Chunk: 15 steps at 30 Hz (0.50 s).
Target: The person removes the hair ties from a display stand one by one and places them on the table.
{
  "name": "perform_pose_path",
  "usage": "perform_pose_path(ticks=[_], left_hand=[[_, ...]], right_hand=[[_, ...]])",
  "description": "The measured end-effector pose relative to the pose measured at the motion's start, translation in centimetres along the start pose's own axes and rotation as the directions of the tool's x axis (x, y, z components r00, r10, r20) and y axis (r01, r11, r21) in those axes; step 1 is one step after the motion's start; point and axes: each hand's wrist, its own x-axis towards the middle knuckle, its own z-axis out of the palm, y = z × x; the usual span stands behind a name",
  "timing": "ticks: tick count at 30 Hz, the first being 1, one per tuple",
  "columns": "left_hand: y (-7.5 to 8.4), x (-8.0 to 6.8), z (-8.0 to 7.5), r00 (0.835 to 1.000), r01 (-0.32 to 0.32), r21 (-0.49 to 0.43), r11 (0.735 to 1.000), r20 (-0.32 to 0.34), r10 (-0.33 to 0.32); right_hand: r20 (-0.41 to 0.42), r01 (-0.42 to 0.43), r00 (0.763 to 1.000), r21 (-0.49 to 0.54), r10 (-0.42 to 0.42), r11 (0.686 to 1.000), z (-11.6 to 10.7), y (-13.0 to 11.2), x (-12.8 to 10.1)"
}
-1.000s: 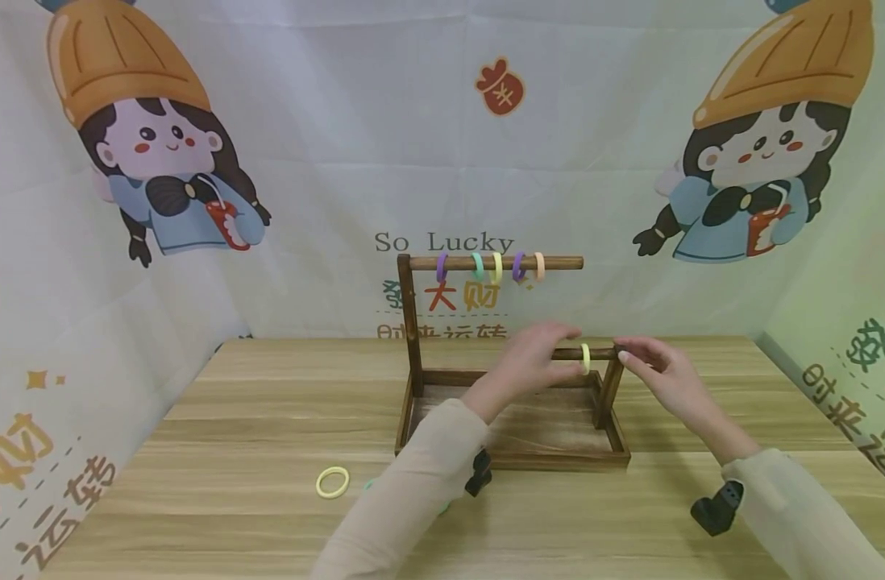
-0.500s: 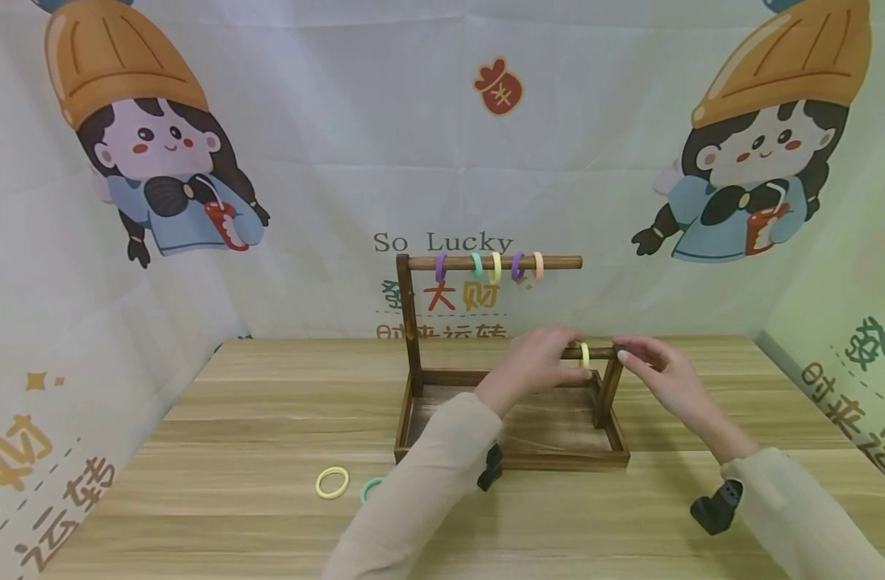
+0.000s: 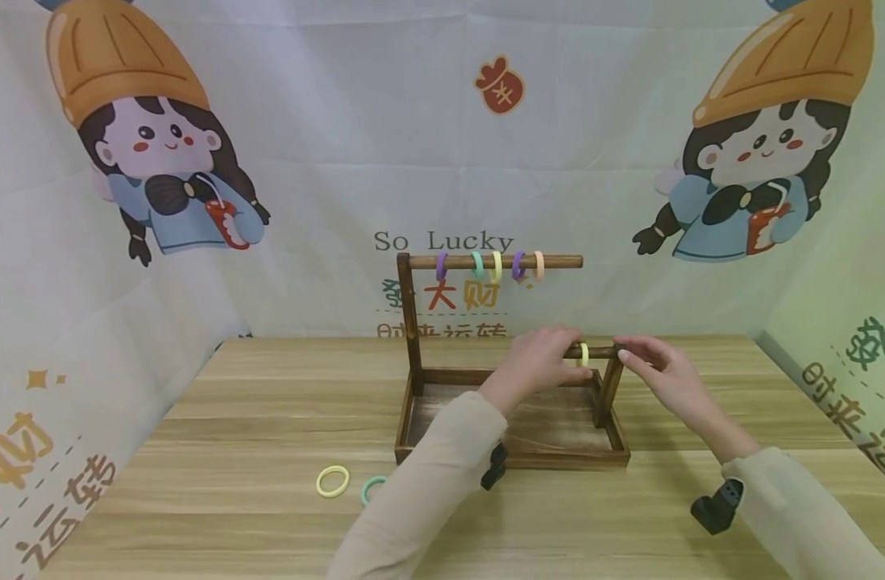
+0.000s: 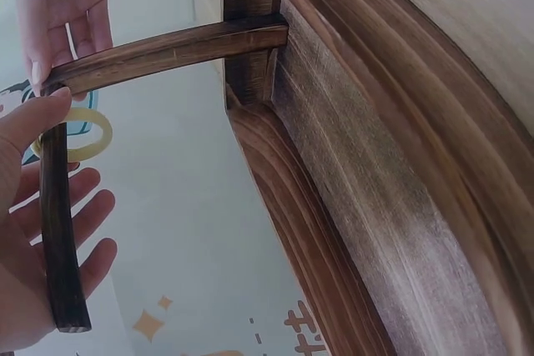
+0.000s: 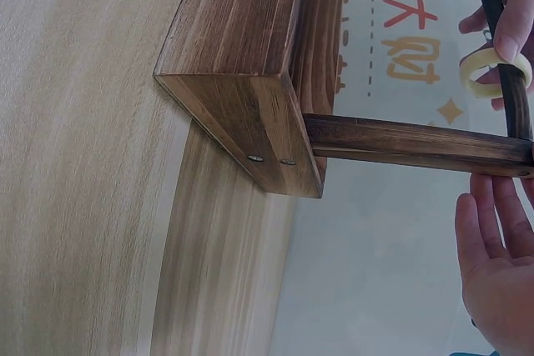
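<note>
A dark wooden rack (image 3: 511, 461) with a tray base and two horizontal bars stands on the table. A pale yellow ring (image 3: 584, 355) hangs round its lower bar (image 3: 600, 352). My left hand (image 3: 537, 362) reaches over the tray and holds this ring between thumb and fingers; the left wrist view has the thumb tip at the ring (image 4: 102, 135) and the other fingers behind the bar. At the bar's right end, my right hand (image 3: 663, 370) pinches the top of the short post (image 3: 608, 395) with thumb and fingers.
Several purple, green, yellow and peach rings hang on the upper bar (image 3: 562, 262). A yellow ring (image 3: 333, 482) and a green ring (image 3: 372, 486), partly behind the left sleeve, lie on the wooden table (image 3: 218, 451). A printed cloth (image 3: 341, 105) surrounds the table.
My left hand has moved slightly right, closer round the yellow ring, and the ring has shifted a touch left. The left sleeve uncovers more of the green ring. My right hand stays put.
</note>
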Motion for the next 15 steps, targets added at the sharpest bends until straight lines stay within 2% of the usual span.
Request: perform_pose_path(ticks=[8,15], left_hand=[[-0.9,-0.7,-0.4,1.0,-0.007,-0.028,1.0,-0.015,0.007],[-2.5,-1.7,-0.7,0.998,-0.051,-0.142,0.989,-0.032,0.047]], right_hand=[[-0.006,0.01,1.0,0.017,-0.01,1.0,0.0,0.0,0.1],[-0.007,0.02,1.0,0.022,-0.02,1.0,0.0,0.2,0.0]])
